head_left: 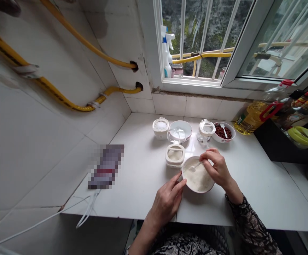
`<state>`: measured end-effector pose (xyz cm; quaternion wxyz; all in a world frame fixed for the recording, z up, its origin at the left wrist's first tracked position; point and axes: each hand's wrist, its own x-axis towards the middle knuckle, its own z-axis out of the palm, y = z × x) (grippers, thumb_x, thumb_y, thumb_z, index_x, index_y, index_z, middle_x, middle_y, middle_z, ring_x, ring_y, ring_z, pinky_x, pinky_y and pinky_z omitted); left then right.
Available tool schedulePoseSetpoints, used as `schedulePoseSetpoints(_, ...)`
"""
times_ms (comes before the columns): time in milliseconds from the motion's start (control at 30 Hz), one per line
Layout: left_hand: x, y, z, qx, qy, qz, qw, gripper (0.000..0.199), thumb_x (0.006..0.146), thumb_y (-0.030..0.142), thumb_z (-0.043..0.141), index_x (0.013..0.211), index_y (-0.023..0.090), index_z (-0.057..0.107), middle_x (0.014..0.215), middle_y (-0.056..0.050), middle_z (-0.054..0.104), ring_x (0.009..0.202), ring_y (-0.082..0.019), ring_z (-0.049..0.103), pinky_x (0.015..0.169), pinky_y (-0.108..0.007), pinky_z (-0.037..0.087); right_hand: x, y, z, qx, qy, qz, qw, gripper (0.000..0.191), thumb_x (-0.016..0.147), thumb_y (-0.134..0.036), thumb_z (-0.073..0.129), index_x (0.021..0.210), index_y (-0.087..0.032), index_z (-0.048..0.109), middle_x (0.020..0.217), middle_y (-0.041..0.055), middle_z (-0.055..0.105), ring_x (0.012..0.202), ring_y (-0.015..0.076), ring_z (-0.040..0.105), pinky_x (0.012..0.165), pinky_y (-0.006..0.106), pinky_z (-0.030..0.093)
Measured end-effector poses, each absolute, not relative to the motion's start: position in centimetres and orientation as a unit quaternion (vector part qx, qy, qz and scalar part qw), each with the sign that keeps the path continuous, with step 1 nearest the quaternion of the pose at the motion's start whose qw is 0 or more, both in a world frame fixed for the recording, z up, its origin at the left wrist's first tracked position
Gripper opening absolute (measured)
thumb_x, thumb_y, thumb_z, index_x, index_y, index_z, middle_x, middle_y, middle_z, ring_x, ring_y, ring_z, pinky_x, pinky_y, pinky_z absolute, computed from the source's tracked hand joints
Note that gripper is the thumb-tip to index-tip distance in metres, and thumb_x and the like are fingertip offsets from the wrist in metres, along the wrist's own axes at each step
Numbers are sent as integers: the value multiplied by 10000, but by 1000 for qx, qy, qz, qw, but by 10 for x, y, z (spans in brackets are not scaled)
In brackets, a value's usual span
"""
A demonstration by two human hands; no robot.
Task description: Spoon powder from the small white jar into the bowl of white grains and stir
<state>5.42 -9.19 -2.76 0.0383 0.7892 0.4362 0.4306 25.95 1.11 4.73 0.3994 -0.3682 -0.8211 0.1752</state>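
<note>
A bowl (202, 192) of whitish, grainy powder (200, 180) stands on the counter in front of me. My left hand (167, 199) holds it by the left side, thumb and fingers against the rim. Pinched between the fingers of my right hand (216, 167) is a small white spoon (193, 168), its head down in the powder. Just behind the bowl is a white-rimmed seasoning jar (171, 164) with similar powder inside and its clear lid apparently raised. Behind that sit another jar (160, 134) with white contents and a white bowl (187, 124) holding something clear.
Farther right are a clear jar (206, 130) and a bowl of dark red flakes (221, 131) with a white spoon. An oil bottle (249, 117) stands by a black rack (273, 141) of bottles. A blurred dark object (107, 166) and white cable (87, 210) lie left.
</note>
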Motion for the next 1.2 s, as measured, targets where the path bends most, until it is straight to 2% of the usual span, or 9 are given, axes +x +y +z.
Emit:
schedulePoseSetpoints(100, 54, -92, -28, 790, 436, 429, 36, 352, 956, 48, 463, 1274, 162, 564, 1300, -189, 654, 1175, -238, 681, 920, -318, 601, 254, 9, 43, -334, -861, 182, 337, 204, 806, -90, 459, 727, -218, 597, 631, -25, 647, 551, 146, 527, 911, 418, 434)
schedulePoseSetpoints(200, 54, -92, -28, 790, 436, 430, 33, 345, 955, 48, 459, 1263, 159, 569, 1291, -191, 658, 1171, -240, 683, 915, -320, 603, 250, 6, 42, -344, -852, 224, 324, 216, 797, -97, 441, 707, -220, 594, 647, -18, 656, 586, 151, 535, 894, 395, 431)
schedulePoseSetpoints(333, 54, -92, -27, 789, 435, 434, 28, 337, 962, 53, 461, 1264, 162, 563, 1276, -194, 664, 1147, -238, 693, 889, -319, 611, 255, 7, 47, -426, -771, 301, 365, 204, 765, -166, 448, 651, -224, 607, 597, -2, 616, 685, 187, 573, 769, 341, 429)
schedulePoseSetpoints(433, 54, -92, -26, 788, 434, 435, 31, 337, 965, 54, 457, 1267, 162, 559, 1280, -199, 660, 1147, -240, 694, 885, -323, 613, 259, 10, 50, -473, -691, 391, 381, 188, 736, -234, 469, 633, -215, 626, 531, -17, 542, 581, 166, 512, 634, 307, 396)
schedulePoseSetpoints(533, 54, -92, -26, 789, 434, 434, 31, 329, 965, 53, 454, 1258, 156, 562, 1278, -206, 660, 1140, -243, 697, 883, -325, 614, 260, 13, 52, -486, -624, 463, 402, 176, 701, -278, 504, 623, -203, 642, 510, -26, 514, 527, 145, 465, 570, 288, 355)
schedulePoseSetpoints(733, 55, -92, -27, 789, 436, 433, 24, 318, 975, 64, 446, 1254, 160, 564, 1261, -197, 670, 1153, -240, 691, 885, -320, 614, 259, 16, 55, -474, -562, 524, 430, 130, 653, -269, 548, 594, -199, 641, 473, -41, 490, 503, 129, 429, 571, 284, 341)
schedulePoseSetpoints(1200, 55, -91, -28, 789, 432, 437, 29, 321, 968, 54, 452, 1254, 149, 562, 1270, -210, 660, 1133, -247, 701, 881, -329, 617, 258, 16, 55, -481, -536, 547, 427, 117, 629, -273, 572, 596, -194, 653, 474, -39, 499, 510, 127, 429, 585, 288, 342)
